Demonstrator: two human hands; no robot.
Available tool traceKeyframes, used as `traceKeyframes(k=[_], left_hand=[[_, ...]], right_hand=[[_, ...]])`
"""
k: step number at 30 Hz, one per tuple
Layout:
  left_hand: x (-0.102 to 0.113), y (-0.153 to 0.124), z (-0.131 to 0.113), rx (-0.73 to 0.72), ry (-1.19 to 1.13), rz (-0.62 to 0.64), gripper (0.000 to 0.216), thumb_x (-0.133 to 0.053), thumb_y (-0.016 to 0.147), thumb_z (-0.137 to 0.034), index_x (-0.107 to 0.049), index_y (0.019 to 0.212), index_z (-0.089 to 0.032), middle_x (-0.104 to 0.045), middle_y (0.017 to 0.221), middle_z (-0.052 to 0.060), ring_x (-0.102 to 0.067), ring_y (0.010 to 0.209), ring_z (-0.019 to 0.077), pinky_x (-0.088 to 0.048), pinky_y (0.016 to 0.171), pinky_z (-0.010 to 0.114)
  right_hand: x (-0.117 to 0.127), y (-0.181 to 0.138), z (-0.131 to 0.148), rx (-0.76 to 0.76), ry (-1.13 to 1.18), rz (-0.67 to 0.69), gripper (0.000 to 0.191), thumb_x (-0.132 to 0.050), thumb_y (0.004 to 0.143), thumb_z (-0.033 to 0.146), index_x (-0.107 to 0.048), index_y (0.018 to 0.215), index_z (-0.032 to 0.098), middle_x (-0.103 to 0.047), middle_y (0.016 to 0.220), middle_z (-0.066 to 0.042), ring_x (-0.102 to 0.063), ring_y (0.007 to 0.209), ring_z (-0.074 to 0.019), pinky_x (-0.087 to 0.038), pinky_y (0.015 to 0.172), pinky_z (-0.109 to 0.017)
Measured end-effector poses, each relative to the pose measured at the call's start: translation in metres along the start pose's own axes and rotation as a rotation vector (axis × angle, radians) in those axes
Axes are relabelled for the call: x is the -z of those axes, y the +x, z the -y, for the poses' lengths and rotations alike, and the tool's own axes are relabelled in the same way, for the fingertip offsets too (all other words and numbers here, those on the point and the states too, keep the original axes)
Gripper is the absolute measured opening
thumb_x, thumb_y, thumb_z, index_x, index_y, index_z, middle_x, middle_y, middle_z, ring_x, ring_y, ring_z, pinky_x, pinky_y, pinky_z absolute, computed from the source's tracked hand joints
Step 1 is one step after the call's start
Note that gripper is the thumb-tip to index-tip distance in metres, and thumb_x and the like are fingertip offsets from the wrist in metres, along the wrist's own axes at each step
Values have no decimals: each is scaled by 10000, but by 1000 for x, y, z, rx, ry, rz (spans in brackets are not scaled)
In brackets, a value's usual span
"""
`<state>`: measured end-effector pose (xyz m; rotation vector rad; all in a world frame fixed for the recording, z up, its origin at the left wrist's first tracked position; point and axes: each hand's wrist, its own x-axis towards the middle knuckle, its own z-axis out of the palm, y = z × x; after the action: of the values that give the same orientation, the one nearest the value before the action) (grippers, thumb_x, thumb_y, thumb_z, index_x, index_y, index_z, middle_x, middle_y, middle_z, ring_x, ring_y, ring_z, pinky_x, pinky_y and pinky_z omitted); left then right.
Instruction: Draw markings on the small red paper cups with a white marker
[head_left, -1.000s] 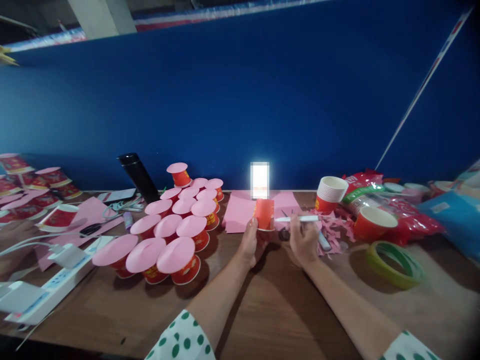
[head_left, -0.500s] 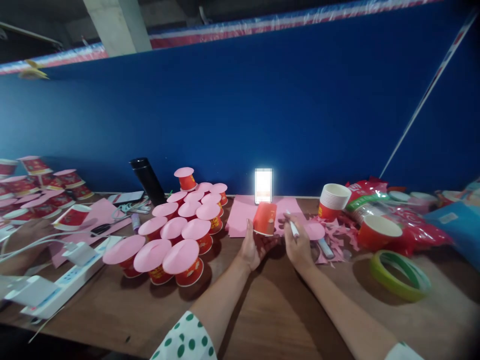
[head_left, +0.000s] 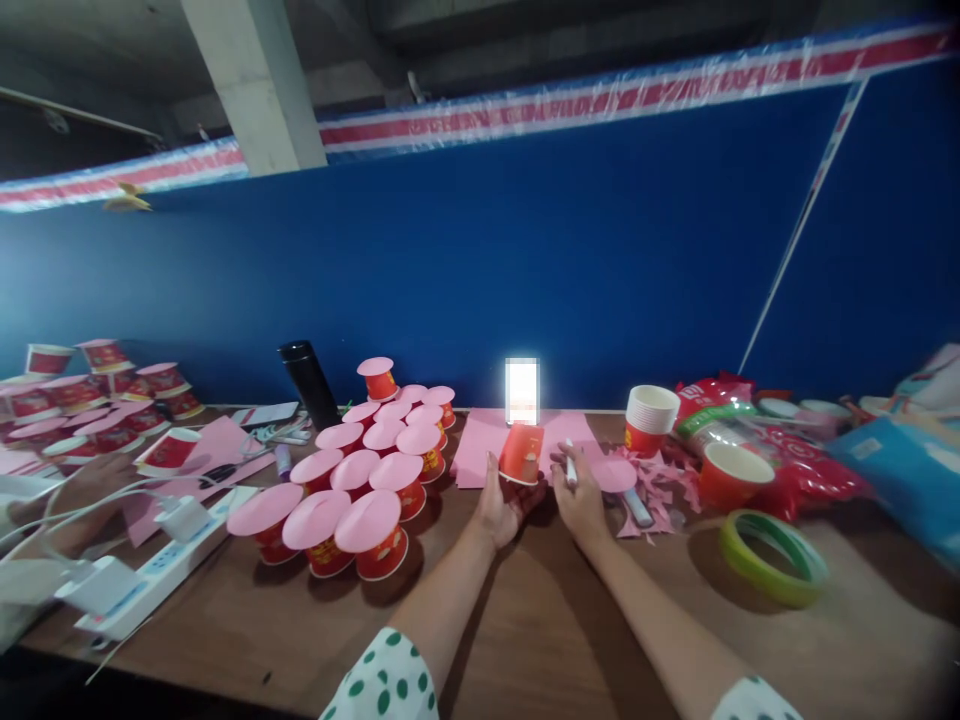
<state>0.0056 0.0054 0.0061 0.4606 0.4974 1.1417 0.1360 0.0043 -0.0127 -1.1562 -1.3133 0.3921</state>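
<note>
My left hand [head_left: 496, 512] is closed round a red paper cup [head_left: 523, 455], which it holds upside down and slightly tilted, rim downward. My right hand [head_left: 583, 505], just beside it, grips a white pen-like stick [head_left: 571, 466], perhaps a marker or glue stick; its tip is apart from the cup. Behind both hands lie pink paper sheets [head_left: 474, 450]. A pink paper disc [head_left: 615, 474] rests right of my right hand, near a capped tube [head_left: 639, 508] and pink scraps [head_left: 667, 488]. To the left stand several upturned red cups topped with pink discs [head_left: 367, 520].
A lit phone [head_left: 522, 392] stands against the blue partition [head_left: 525, 250]. On the right are stacked cups [head_left: 651, 412], a single cup [head_left: 736, 476], and green tape [head_left: 772, 560]. On the left are a black bottle [head_left: 309, 385], a power strip [head_left: 165, 565] and another person's hand [head_left: 94, 490].
The view has shifted, so the scene sits slightly lower, with the left side further right. Both hands keep their holds on the cup and the white stick.
</note>
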Motion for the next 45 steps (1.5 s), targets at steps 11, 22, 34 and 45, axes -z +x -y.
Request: traceKeyframes(k=[11,22,34,45], left_hand=[[2,2,2,2,-27,-5,628,-433,771,-688,-623,952,-117,-662,763,117,-654,794,230,-518,771,392],[0,0,1,5,-17,-14,659,-375,798,-685,-624,960,-96,-673,762,124,-652,717,199,-519,720,340],[0,1,2,49,-41,6,636,-358,834,-647,-632,974,-91,-684,810,128,-652,749,187,-513,741,313],[1,1,2,60,-32,27,654,-337,844,-641,-641,949,-72,-680,772,138,-648,721,194,-505,750,338]], right_hand=[[-2,1,-7,44,-34,-12,330,-394,864,298,-552,1106,138,-659,971,-138,-663,850,-207,-555,652,-341],[0,1,-6,48,-83,1,344,-400,859,325,-573,1086,133,-671,910,-120,-661,800,-211,-538,685,-363],[1,2,-6,35,-140,54,376,-395,848,331,-585,1102,128,-681,894,-109,-653,729,-188,-532,674,-331],[1,2,-10,-14,-143,72,382,-403,841,335,-575,1115,130,-691,837,-95,-652,674,-180,-526,656,-306]])
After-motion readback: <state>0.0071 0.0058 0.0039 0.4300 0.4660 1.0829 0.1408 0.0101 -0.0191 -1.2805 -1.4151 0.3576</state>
